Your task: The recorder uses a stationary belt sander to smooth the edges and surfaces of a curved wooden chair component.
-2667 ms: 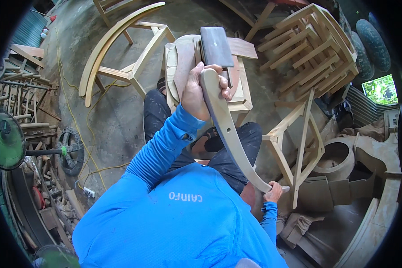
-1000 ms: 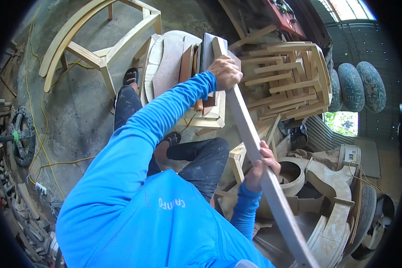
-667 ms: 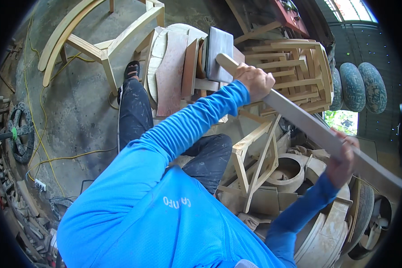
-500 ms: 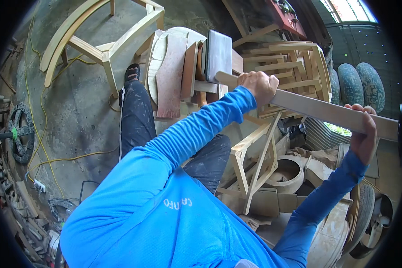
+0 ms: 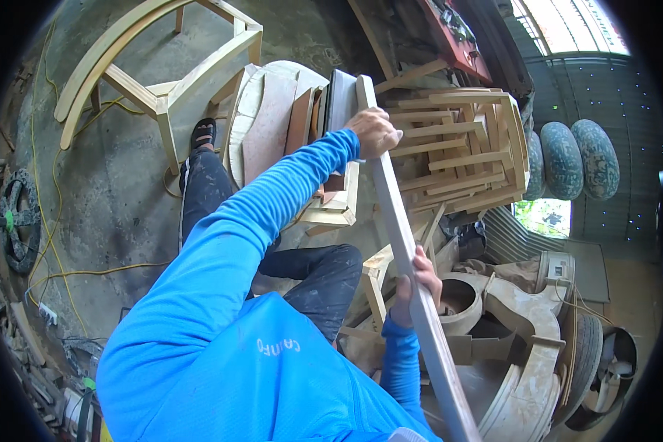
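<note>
My left hand (image 5: 376,134) is wrapped round a long, narrow wooden plank (image 5: 395,214) close to its far end. Farther down the same plank, my right hand (image 5: 425,278) grips it, with fingers over one edge and thumb on the near side. The plank slants from the upper middle toward the lower right, and its near end runs out of the picture. Just left of its far end stands a flat, dark grey slab (image 5: 339,103). Beside that slab are upright reddish-brown boards (image 5: 302,121) and a curved, pale wooden piece (image 5: 265,140).
A curved wooden frame (image 5: 166,96) stands on the concrete floor at far left. Stacked wooden frames (image 5: 464,147) are right of the plank. A round, hollow piece (image 5: 460,295), a tyre (image 5: 586,353) and dusty moulded parts (image 5: 530,309) lie at right. A yellow cord (image 5: 103,271) crosses the floor.
The plank has swung from nearly level to steeply slanted. My right hand has come down and left with it, while my left hand has moved slightly left. Both keep their grip.
</note>
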### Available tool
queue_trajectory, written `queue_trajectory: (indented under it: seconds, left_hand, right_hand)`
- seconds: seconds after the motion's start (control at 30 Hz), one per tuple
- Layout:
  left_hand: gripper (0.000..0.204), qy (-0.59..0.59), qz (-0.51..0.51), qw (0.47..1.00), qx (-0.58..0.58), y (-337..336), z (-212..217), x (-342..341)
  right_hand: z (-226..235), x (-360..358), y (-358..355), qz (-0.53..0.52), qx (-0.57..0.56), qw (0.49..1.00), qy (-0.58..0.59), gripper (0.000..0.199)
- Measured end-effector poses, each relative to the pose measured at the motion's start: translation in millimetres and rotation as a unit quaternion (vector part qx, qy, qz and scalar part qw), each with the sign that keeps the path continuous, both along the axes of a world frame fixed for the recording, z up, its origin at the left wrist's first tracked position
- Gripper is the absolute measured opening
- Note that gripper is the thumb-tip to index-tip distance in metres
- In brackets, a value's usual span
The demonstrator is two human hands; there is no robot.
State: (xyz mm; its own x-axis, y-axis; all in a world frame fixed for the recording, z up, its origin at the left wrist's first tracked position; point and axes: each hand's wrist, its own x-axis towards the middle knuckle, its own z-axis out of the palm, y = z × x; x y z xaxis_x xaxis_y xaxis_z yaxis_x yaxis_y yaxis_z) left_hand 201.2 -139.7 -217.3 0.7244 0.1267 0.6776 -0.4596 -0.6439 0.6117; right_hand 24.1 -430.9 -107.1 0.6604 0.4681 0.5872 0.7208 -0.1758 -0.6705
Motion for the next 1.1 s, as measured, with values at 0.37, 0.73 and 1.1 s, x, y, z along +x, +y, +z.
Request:
queue_trajectory:
  seconds: [0.37, 0.73, 1.1]
  left_hand:
    - [0.058, 0.089, 0.058, 0.989, -0.103, -57, 54, -55]
    - [0.062, 0.194, 0.122, 0.881, -0.415, -70, 122, -73]
    - [0.063, 0.207, 0.125, 0.877, -0.415, -44, 125, -55]
  right_hand:
    - [147, 25, -42, 0.000, -0.038, 0.997, 0.064, 0.026]
    - [346, 177, 101, 0.057, -0.219, 0.955, 0.192, 0.039]
    - [345, 192, 101, 0.048, -0.188, 0.958, 0.209, 0.043]
